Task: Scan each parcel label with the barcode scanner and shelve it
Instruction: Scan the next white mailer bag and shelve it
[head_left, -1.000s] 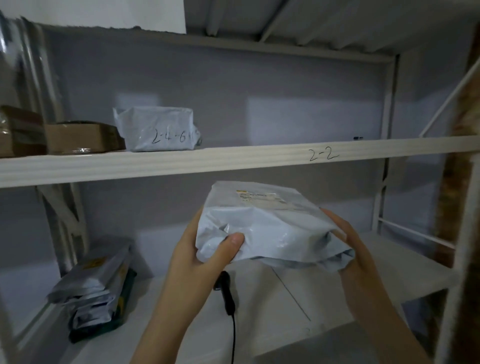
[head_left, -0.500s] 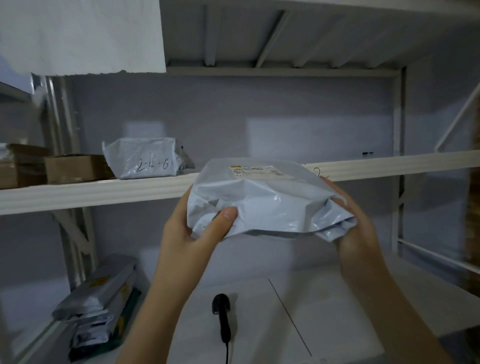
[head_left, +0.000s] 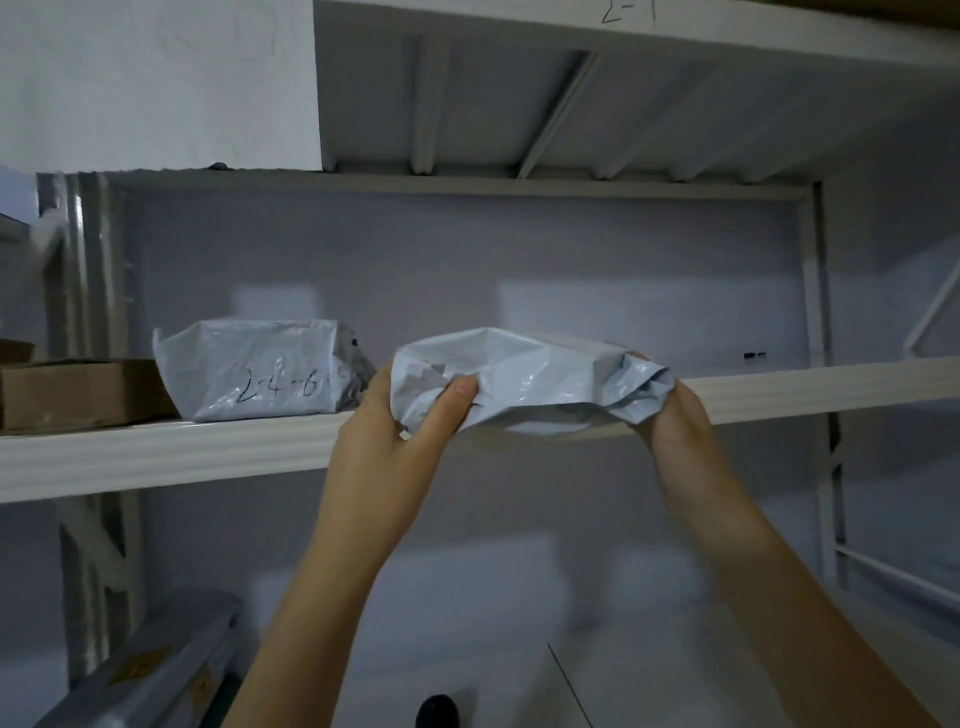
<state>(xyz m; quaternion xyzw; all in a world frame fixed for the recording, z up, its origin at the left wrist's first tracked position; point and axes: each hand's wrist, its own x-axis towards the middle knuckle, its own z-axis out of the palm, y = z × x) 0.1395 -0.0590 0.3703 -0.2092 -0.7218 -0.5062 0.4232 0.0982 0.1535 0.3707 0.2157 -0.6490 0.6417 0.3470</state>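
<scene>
A crumpled grey plastic parcel (head_left: 530, 382) is held level with the front edge of the middle shelf (head_left: 171, 452). My left hand (head_left: 400, 431) grips its left end, thumb on the front. My right hand (head_left: 672, 421) holds its bunched right end. The parcel's label is out of sight from here. Only the black top of the barcode scanner (head_left: 439, 709) shows at the bottom edge, lying on the lower shelf.
On the middle shelf stand a grey parcel marked 2-4-6 (head_left: 260, 376) just left of my left hand and a brown cardboard box (head_left: 78, 392) further left. Grey mailers (head_left: 150, 675) are stacked at the lower left. A white upright (head_left: 815, 322) bounds the shelf bay on the right.
Both hands have raised the parcel from below the middle shelf up to its front edge. The view has tilted upward, so the scanner has dropped to the bottom edge.
</scene>
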